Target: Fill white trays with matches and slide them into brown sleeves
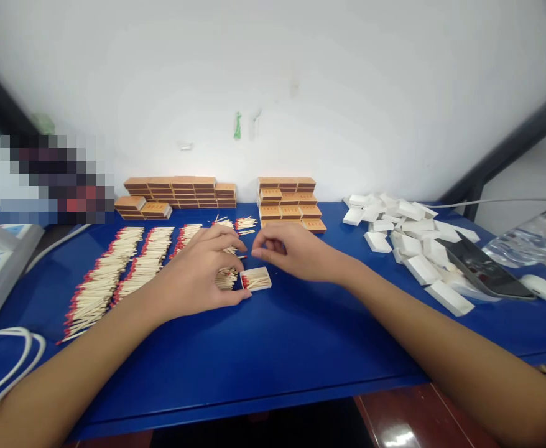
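Observation:
A small white matchbox tray (256, 279) lies on the blue table, with a layer of red-tipped matches inside. My left hand (198, 267) arches over a pile of loose matches (226, 278), thumb and fingers apart, the thumb tip at the tray's near left corner. Just beyond the tray, my right hand (296, 252) is closed with thumb and forefinger together; whether a match is between them I cannot make out. A single match lies between the two hands. Long rows of matches (98, 274) spread to the left of my left hand, partly hidden by it.
Orange matchboxes are stacked along the wall at left (180, 191) and centre (288, 202). A heap of white trays (410, 227) lies at right beside a black phone (487, 264), a white earphone case (541, 287) and clear plastic (529, 239). White cables (30, 348) run at left.

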`<action>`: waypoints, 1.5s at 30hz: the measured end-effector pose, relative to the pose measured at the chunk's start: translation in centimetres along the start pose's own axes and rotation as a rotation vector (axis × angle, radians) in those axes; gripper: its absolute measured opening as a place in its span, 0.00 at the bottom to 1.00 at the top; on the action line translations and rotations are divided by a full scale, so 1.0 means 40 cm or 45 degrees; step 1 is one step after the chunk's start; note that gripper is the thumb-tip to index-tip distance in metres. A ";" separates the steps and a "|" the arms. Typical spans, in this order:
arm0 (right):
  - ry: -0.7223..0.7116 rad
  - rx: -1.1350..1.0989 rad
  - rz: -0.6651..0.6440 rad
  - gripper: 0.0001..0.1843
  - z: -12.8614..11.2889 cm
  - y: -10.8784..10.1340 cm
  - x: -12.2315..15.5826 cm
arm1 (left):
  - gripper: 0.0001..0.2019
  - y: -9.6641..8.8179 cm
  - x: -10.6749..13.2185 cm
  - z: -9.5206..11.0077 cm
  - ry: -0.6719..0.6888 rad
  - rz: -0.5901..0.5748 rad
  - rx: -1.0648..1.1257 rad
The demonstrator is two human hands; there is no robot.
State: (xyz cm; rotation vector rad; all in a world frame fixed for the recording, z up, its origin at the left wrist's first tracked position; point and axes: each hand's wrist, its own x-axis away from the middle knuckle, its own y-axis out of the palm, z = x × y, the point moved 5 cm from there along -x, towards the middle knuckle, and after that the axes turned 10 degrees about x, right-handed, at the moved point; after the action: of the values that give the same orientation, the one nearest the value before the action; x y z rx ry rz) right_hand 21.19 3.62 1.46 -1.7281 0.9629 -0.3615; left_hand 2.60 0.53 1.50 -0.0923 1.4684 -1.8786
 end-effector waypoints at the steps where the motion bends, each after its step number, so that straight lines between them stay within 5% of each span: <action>1: 0.031 0.067 0.063 0.05 0.018 -0.005 -0.017 | 0.12 0.001 0.000 0.000 0.001 -0.002 0.002; 8: -0.062 0.606 0.103 0.11 0.072 0.023 -0.124 | 0.12 0.003 0.003 -0.002 0.010 0.007 0.033; 28: 0.034 0.450 0.034 0.05 0.083 0.048 -0.146 | 0.12 0.005 0.005 -0.008 -0.044 -0.022 0.066; 34: -0.010 0.474 0.043 0.05 0.066 0.023 -0.113 | 0.12 0.003 0.003 -0.008 -0.041 -0.017 0.060; 40: -0.038 0.276 0.081 0.07 -0.016 -0.044 -0.003 | 0.11 0.000 0.002 -0.005 -0.046 0.008 0.050; 45: -0.084 0.309 0.010 0.08 -0.074 -0.009 0.048 | 0.11 -0.001 0.001 -0.004 -0.039 0.013 0.062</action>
State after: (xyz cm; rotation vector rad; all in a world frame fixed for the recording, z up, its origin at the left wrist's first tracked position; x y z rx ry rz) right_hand 20.61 0.29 2.51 -1.5060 0.8413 -0.3972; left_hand 2.48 0.65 1.45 -0.0898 1.3987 -1.8954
